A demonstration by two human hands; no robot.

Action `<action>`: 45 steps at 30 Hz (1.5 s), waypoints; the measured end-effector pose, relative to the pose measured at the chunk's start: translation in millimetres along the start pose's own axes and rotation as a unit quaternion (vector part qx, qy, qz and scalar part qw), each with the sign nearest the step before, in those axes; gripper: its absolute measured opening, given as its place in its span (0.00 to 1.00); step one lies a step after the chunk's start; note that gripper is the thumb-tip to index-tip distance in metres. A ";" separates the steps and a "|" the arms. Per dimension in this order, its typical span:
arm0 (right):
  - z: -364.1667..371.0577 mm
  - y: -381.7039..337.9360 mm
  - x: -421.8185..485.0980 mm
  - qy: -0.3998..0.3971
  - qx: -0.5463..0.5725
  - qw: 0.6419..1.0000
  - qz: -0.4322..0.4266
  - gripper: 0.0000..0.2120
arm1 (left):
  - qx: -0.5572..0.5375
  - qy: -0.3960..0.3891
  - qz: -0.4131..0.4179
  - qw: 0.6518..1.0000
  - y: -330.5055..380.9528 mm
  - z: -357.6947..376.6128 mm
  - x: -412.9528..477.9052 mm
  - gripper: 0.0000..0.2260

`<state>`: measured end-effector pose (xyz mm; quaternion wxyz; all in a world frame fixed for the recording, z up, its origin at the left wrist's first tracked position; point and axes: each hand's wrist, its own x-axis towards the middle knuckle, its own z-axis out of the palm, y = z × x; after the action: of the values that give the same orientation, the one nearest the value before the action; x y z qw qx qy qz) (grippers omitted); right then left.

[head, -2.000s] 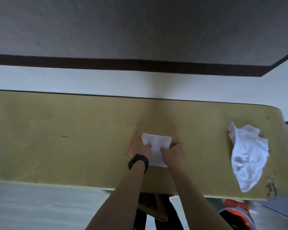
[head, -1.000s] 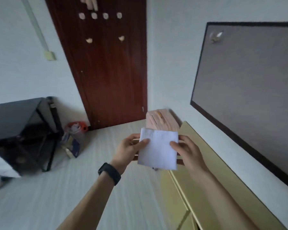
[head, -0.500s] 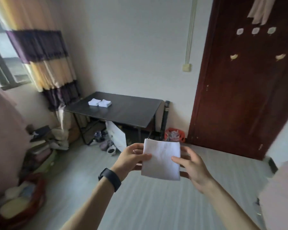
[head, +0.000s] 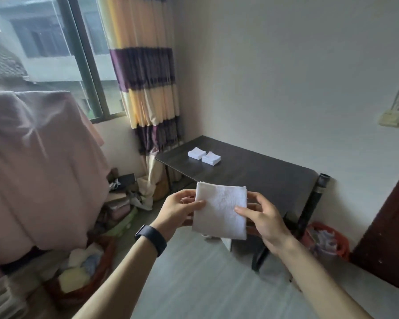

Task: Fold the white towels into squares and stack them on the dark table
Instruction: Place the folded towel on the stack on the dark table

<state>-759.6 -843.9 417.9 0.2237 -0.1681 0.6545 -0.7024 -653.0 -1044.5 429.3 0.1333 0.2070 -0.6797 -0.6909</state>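
A white towel folded into a square (head: 220,212) hangs in the air in front of me. My left hand (head: 179,210) pinches its left edge, thumb on top. My right hand (head: 263,217) pinches its right edge, thumb on the front and fingers behind. Beyond the towel stands the dark table (head: 251,173) against the wall. Two small stacks of folded white towels (head: 204,155) lie side by side near the table's far left corner. A black watch is on my left wrist.
A pink cloth (head: 37,162) drapes over something tall on the left. Baskets of soft items (head: 83,272) sit on the floor below it. A striped curtain (head: 145,72) hangs by the window. A red bag (head: 325,240) and a black tube (head: 311,203) stand right of the table; a dark door (head: 389,238) is at far right.
I lifted the folded towel off the yellow table and turned left across the room. The dark table with its two stacks is now nearer and in front of me.
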 end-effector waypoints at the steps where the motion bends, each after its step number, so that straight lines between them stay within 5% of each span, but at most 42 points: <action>1: 5.1 -3.4 25.9 -0.010 -0.001 1.000 0.002 0.14 | -0.003 0.014 0.000 1.000 3.6 -6.9 20.3 0.12; 10: 69.0 7.5 226.9 -0.062 -0.024 0.998 0.016 0.14 | -0.009 0.079 -0.028 0.996 -3.2 -81.9 196.9 0.10; 21: 155.0 33.7 490.3 -0.029 -0.018 0.999 0.040 0.14 | 0.005 0.062 -0.058 0.996 -7.6 -190.3 472.1 0.11; 34: 160.5 113.6 783.6 0.036 0.006 0.993 0.114 0.16 | 0.042 0.036 -0.142 0.988 -50.7 -220.4 782.3 0.09; 45: 170.1 182.3 947.0 0.090 -0.030 0.968 0.231 0.14 | 0.061 -0.028 -0.277 0.958 -109.4 -237.4 971.8 0.09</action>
<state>-1451.1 -1501.3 197.7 0.3146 0.0450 0.7139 -0.6240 -1385.4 -1702.4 221.1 -0.0954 0.3757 -0.6401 -0.6633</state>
